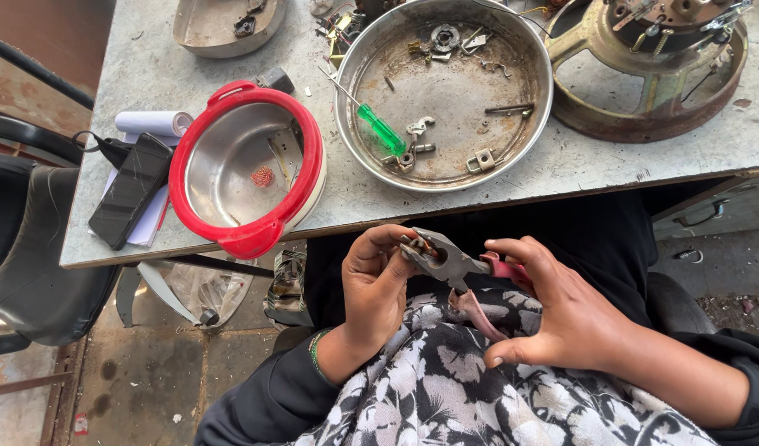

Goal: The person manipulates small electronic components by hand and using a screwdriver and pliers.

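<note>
Pinching a small metal part (419, 244) in left hand (375, 285) fingertips, right hand (561, 310) squeezing pliers (449, 263) closed onto it; risking slipped jaws nipping those fingertips.

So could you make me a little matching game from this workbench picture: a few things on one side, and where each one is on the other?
Things:
1. screwdriver with green handle
2. pliers with pink handles
3. black phone
4. small coil of copper wire

Places:
A. inside the red-rimmed steel pot
B. on white papers at the table's left end
C. in the right hand, jaws meeting a small part pinched by the left hand
D. leaning on the rim of the round metal tray

Pairs: 1-D, 2-C, 3-B, 4-A
</note>
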